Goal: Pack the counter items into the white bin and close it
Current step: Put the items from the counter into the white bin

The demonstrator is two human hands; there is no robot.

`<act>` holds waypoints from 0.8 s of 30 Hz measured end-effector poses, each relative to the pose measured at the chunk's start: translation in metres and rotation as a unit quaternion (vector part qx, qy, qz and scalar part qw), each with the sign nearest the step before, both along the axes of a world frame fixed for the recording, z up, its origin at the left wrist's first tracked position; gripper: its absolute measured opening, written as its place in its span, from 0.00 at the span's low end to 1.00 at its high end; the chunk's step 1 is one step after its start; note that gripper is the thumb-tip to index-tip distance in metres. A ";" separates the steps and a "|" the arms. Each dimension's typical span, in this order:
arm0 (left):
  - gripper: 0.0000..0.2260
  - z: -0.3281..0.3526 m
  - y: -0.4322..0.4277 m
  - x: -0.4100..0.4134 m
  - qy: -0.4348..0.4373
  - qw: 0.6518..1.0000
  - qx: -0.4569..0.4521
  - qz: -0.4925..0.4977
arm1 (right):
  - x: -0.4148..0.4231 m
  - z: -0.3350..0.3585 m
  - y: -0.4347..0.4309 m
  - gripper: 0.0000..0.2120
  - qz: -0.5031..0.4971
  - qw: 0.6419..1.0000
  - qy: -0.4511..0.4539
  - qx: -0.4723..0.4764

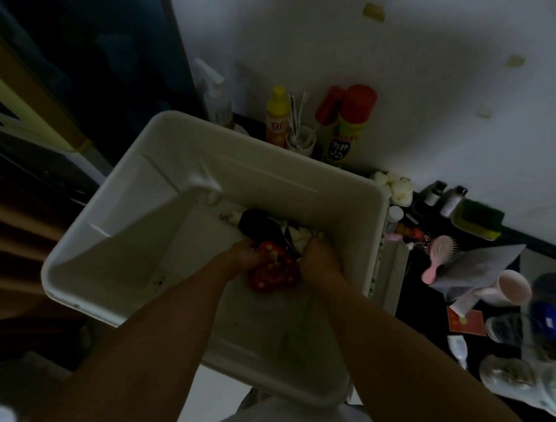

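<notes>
The white bin (173,169) stands open below me, tilted in the view. Both my arms reach down into it. My left hand (243,256) and my right hand (319,259) both grip a red pouch with pale dots (273,272) near the bin's bottom. Behind the pouch lie a dark item (259,224) and something white and crumpled (301,237). On the dark counter to the right lie a pink hairbrush (439,257), a pink-lined mug (510,289), a grey cloth (485,267) and a red card (466,320).
At the wall behind the bin stand a yellow bottle (277,117), a red-capped spray can (349,126), a cup of utensils (300,142) and a clear spray bottle (217,99). Cotton balls (391,185), two small bottles (444,197), a green sponge (479,218) and glass jars (510,329) crowd the counter.
</notes>
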State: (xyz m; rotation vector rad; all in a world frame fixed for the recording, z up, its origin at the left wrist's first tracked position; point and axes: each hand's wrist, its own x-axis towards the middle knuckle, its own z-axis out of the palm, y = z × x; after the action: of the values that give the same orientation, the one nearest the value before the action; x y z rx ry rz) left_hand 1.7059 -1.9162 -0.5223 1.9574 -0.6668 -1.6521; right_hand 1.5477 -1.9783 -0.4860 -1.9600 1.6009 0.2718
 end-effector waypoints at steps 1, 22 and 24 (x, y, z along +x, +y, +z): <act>0.29 0.001 0.000 -0.001 -0.025 1.000 -0.002 -0.002 | 0.000 -0.001 0.001 0.18 0.000 1.000 -0.003 0.001; 0.07 0.065 -0.012 -0.022 -0.166 0.970 -0.110 -0.137 | -0.008 0.077 -0.016 0.07 0.040 0.994 -0.097 0.001; 0.06 0.085 -0.019 -0.026 -0.183 0.964 -0.140 -0.132 | -0.014 0.097 -0.021 0.09 0.044 0.985 -0.163 -0.029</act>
State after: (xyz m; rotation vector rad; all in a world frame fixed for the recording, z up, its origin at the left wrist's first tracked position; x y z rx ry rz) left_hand 1.6796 -1.9350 -0.4375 2.0428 -1.2776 -1.2515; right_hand 1.5332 -1.9996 -0.3889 -2.0010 1.3276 -0.0624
